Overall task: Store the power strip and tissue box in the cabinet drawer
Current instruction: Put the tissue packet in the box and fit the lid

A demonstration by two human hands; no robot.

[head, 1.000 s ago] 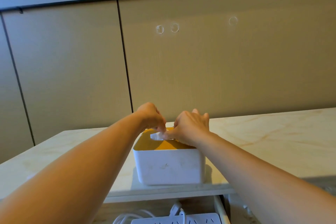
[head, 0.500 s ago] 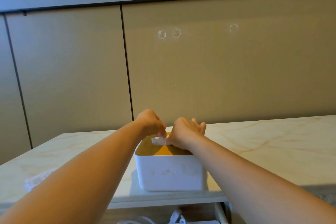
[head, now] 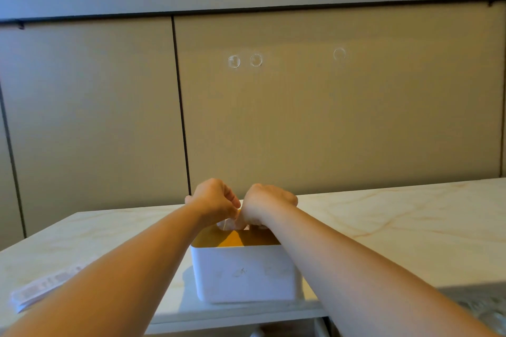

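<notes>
Curled tighter now: left hand (head: 216, 201), right hand (head: 267, 204), both pinching soft white tissue (head: 228, 225) atop white yellow-lidded plastic tissue box (head: 246, 273). Tuck flat.

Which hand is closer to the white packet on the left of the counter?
Left. The left hand is over the tissue box, right of the white packet; the right hand is beside it, farther right. Both pinch the tissue.
</notes>
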